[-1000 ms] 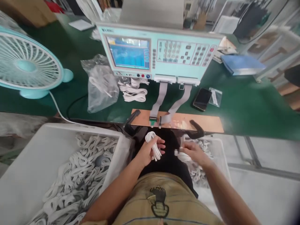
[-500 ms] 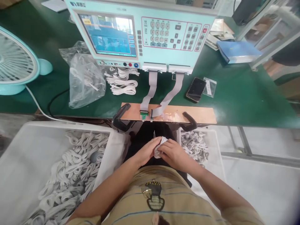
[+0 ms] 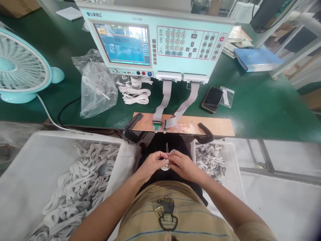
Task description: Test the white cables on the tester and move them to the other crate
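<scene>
Between my two hands, above my lap, is a small white coiled cable [image 3: 165, 166], mostly covered by my fingers. My left hand [image 3: 153, 163] pinches it from the left side, thumb and fingers closed together. From the right, my right hand [image 3: 182, 164] grips the same coil with its fingers curled over it. In front of the hands, two grey ribbon cables [image 3: 181, 107] run from the tester [image 3: 185, 63] down to small connectors on a copper-coloured board [image 3: 213, 126] at the table edge.
Left of me a white bin [image 3: 32, 157] holds many coiled cables; another white bin [image 3: 234, 164] with coils stands to the right. Black clamps [image 3: 130, 129] grip the board. A phone [image 3: 212, 99], plastic bag [image 3: 97, 90], cable bundles [image 3: 136, 95] and fan [image 3: 22, 63] are on the table.
My left hand has gone from lying along the coil to pinching it with bent fingers. The coil is now more covered by my hands. The camera view has shifted slightly.
</scene>
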A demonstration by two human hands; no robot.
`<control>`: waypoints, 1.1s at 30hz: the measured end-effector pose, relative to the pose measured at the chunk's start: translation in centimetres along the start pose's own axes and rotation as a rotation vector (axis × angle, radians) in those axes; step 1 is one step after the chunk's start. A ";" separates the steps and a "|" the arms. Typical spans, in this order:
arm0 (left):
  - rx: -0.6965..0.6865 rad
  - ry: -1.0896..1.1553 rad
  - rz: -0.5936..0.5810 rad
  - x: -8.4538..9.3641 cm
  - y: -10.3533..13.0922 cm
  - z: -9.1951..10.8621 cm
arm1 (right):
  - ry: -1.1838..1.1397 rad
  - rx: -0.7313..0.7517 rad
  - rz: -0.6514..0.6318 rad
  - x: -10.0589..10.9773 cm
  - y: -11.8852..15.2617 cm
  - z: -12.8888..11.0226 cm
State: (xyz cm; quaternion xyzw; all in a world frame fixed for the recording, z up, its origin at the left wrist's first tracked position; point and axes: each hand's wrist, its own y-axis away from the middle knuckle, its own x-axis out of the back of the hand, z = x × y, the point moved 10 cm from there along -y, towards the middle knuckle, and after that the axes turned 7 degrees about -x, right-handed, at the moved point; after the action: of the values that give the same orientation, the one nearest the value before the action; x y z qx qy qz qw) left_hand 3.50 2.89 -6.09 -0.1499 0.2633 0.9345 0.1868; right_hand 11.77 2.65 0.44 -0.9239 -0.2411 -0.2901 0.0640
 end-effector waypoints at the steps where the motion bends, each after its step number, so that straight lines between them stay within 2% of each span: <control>1: 0.016 0.001 0.016 0.2 -0.1 -0.3 | 0.026 0.000 -0.009 -0.1 -0.2 0.1; 3: 0.028 -0.003 0.056 0.7 -0.3 -0.5 | 0.078 -0.006 -0.003 -0.2 -0.8 0.4; 6: -0.032 -0.024 0.140 1.8 -0.8 0.0 | 0.248 0.009 0.034 -0.3 -1.8 0.0; 9: -0.100 -0.027 0.222 3.0 -1.4 0.7 | 0.435 0.125 0.048 -0.7 -2.7 -1.8; 13: -0.144 -0.011 0.266 3.8 -2.2 1.5 | 0.464 0.224 0.037 -0.6 -3.8 -3.2; 16: -0.148 -0.021 0.280 4.1 -2.4 2.4 | 0.293 0.152 0.087 0.5 -4.8 -2.0; 20: -0.134 -0.121 0.273 4.6 -2.7 3.3 | -0.175 -0.129 0.310 2.5 -5.5 2.5; 24: -0.272 -0.261 0.293 5.1 -2.8 4.9 | -0.597 -0.343 0.414 1.4 -5.7 5.9; 27: -0.311 -0.242 0.286 5.0 -2.9 5.0 | -0.711 -0.425 0.453 1.0 -5.8 6.7; 33: -0.325 -0.238 0.252 5.3 -3.2 5.0 | -0.819 -0.466 0.477 1.0 -5.9 6.5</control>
State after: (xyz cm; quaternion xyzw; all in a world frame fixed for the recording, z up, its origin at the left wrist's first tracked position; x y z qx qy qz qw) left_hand -0.69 9.61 -5.45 -0.0328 0.1020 0.9917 0.0718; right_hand 12.91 9.90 -4.47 -0.9805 0.0415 0.0714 -0.1785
